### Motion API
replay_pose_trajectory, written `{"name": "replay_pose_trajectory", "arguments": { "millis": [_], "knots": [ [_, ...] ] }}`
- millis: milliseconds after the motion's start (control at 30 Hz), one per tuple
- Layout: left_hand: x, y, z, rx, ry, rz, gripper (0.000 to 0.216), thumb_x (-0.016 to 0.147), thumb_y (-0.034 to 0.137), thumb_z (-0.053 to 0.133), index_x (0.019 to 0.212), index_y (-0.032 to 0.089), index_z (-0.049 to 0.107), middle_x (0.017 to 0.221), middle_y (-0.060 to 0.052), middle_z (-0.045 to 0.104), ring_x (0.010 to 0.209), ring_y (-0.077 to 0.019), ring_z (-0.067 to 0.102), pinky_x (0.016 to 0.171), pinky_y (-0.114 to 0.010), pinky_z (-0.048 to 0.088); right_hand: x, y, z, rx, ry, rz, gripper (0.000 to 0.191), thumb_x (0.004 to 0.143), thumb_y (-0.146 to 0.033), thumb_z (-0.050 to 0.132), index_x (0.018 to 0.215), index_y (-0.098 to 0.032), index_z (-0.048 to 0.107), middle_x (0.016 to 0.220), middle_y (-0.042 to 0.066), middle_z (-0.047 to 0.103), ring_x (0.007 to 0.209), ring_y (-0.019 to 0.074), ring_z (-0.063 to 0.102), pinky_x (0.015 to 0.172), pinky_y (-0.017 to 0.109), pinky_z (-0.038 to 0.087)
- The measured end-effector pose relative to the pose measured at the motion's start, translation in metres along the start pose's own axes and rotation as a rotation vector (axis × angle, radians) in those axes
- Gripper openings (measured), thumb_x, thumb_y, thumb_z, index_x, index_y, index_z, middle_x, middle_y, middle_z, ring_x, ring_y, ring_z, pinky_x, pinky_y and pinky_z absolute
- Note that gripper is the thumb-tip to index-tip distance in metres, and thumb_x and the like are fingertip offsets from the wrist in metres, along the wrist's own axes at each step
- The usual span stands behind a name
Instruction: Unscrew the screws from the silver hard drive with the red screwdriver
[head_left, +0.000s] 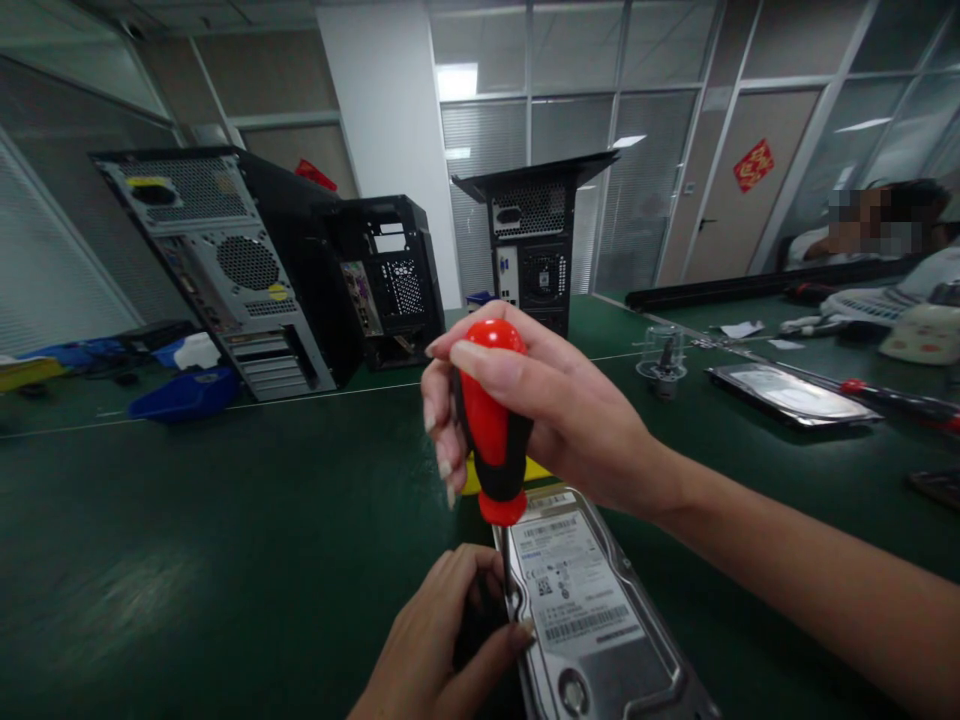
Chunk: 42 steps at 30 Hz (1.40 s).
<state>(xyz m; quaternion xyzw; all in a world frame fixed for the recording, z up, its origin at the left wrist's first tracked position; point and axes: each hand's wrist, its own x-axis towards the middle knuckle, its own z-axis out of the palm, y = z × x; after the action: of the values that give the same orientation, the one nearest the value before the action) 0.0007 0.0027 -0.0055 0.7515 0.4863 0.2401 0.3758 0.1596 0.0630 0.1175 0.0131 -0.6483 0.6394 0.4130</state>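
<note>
My right hand (540, 405) is wrapped round the red and black handle of a screwdriver (491, 430), held upright with its shaft pointing down at the near left corner of a silver hard drive (592, 620). The drive lies flat on the green table (225, 540) with its white label facing up. My left hand (442, 640) is closed at the drive's left edge, fingers pinched by the screwdriver's shaft. A yellow object (536, 470) shows partly behind the handle.
Three computer cases stand at the back: a large one (217, 260), a black open one (390, 280) and another (536, 240). A second hard drive (791, 392), a small clear container (664, 360) and another screwdriver (900, 400) lie at right, where another person leans on the table.
</note>
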Motion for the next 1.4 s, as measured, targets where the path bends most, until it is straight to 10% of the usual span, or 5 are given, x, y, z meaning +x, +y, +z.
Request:
{"name": "replay_pose_trajectory", "arguments": {
  "millis": [733,1133,1400],
  "knots": [
    [-0.001,-0.003,0.001,0.007,0.029,0.052,0.022,0.088,0.038,0.054,0.1,0.021,0.055,0.092,-0.005,0.057,0.083,-0.0213,0.052,0.074,-0.031,0.042,-0.004,0.009,0.008,-0.083,0.049,-0.044,0.027,0.098,-0.042,0.046,0.114,-0.022,0.055,0.086,0.0,0.051,0.068,0.0098,0.051,0.063,0.022,0.048],
    [-0.001,0.001,-0.001,0.004,0.032,0.035,0.022,0.088,0.037,0.054,0.099,0.018,0.055,0.089,-0.004,0.055,0.082,-0.0212,0.051,0.075,-0.032,0.041,-0.004,0.017,0.002,-0.026,0.076,-0.058,0.024,0.09,-0.019,0.061,0.104,-0.026,0.043,0.073,-0.005,0.057,0.055,0.008,0.054,0.055,0.019,0.05],
    [-0.002,0.002,0.001,0.001,0.026,0.002,0.021,0.087,0.034,0.054,0.1,0.018,0.056,0.088,-0.003,0.053,0.081,-0.0209,0.05,0.075,-0.031,0.04,-0.002,0.016,0.007,-0.005,0.107,-0.091,0.021,0.097,-0.041,0.046,0.105,-0.022,0.052,0.077,-0.002,0.05,0.056,0.0075,0.047,0.052,0.02,0.043]
  ]
}}
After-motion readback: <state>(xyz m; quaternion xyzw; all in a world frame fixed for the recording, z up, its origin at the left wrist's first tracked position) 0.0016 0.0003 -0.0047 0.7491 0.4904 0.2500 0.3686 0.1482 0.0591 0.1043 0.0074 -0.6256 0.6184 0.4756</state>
